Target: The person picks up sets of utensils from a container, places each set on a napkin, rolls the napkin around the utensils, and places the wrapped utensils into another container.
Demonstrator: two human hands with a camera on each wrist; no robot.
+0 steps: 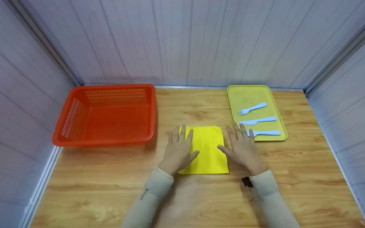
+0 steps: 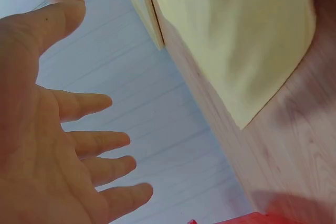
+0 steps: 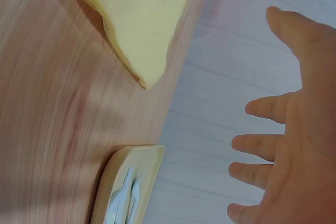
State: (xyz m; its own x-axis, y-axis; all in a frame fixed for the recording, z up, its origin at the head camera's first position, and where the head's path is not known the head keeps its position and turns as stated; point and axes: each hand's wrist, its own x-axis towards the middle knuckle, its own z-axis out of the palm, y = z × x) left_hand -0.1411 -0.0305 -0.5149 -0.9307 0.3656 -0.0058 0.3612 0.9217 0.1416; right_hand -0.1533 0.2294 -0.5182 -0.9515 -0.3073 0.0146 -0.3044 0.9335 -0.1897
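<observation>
A yellow cloth [image 1: 208, 148], roughly square, lies flat on the wooden table between the two hands. My left hand [image 1: 178, 152] hovers over its left edge with fingers spread. In the left wrist view the left palm [image 2: 37, 156] is bare and stands apart from the cloth [image 2: 236, 40]. My right hand [image 1: 243, 148] is beside the cloth's right edge, fingers spread, its fingertips overlapping the tray's near corner in the head view. The right wrist view shows that palm [image 3: 310, 156] holding nothing, with the cloth [image 3: 142, 24] off to one side.
An orange-red plastic basket [image 1: 152, 126] with slotted sides stands at the back left. At the back right a yellow tray [image 1: 252, 91] carries a light blue fork [image 1: 252, 108], a knife [image 1: 258, 120] and another utensil [image 1: 268, 133], partly behind the right fingers. Pale panel walls [image 1: 188, 41] enclose the table.
</observation>
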